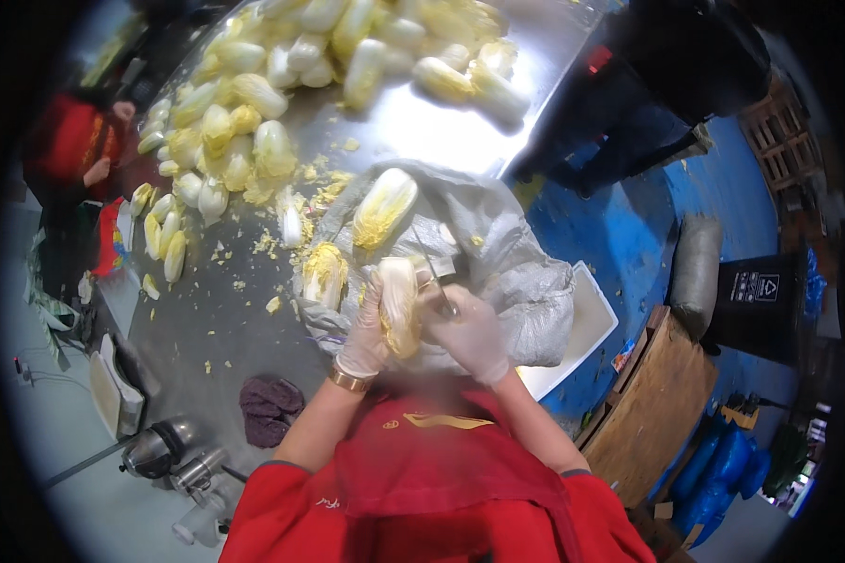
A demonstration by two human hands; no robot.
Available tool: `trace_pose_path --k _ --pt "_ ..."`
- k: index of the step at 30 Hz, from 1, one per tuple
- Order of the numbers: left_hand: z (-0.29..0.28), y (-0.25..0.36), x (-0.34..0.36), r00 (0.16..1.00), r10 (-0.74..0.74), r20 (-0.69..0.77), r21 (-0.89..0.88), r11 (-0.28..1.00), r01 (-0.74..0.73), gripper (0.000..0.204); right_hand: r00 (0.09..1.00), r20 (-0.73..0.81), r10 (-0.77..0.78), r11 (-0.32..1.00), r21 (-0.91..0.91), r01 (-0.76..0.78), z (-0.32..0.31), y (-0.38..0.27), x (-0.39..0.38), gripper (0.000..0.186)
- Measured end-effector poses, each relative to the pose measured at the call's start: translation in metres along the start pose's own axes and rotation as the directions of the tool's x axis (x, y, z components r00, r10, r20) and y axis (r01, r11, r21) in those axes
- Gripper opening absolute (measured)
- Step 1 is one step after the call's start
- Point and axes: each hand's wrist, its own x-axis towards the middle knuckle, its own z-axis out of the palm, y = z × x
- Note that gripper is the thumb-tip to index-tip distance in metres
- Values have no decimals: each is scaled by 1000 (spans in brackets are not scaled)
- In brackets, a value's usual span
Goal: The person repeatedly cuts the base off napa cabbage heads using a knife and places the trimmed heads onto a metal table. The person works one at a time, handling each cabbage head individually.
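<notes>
Head view: a pale cabbage (400, 310) stands roughly upright near the centre of the frame, its white end toward the top and its yellow leaves toward the bottom. The left hand (361, 336), in a thin clear glove, grips it from its left side. The right hand (469, 333), gloved likewise, is closed around a knife (428, 253), whose narrow blade points up and slightly left; its fingers are close against the cabbage's right side, and whether they press on it is hard to tell.

Just above and to the left, a yellow-white cabbage (385, 208) and a leafy cabbage (325, 274) lie on a crumpled grey-white sack (535, 291). Leaf scraps (272, 305) dot the metal table (197, 338) to the left, and a large cabbage pile (244, 122) covers it toward the upper left of the frame. A dark purple cloth (270, 411) lies at the lower left. Right of the sack show a white tub (587, 324), blue floor (723, 178), a wooden board (648, 413) and a black bin (759, 305). One person in red (70, 141) is at the left edge, another in dark clothing (685, 70) at the upper right.
</notes>
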Motion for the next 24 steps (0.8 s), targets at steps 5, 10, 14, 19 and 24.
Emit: trace_pose_path --k 5,10,14,19,24 --pt "8 33 -14 971 210 -112 313 935 -166 73 946 77 316 930 173 -325 -12 0 -22 15" --pt "-13 71 -24 956 276 -97 478 856 -198 50 984 -100 145 966 -199 -162 -24 42 -30 22" --pt "4 84 -30 887 439 -146 598 753 -275 26 939 -86 332 919 -193 -343 -28 57 -31 23" --pt "10 63 -26 834 531 -153 706 649 -284 24 999 -26 -22 977 -213 16 -6 13 -11 26" --pt "16 46 -16 891 427 -158 604 755 -254 42 992 6 -127 983 -135 127 26 -24 3 41"
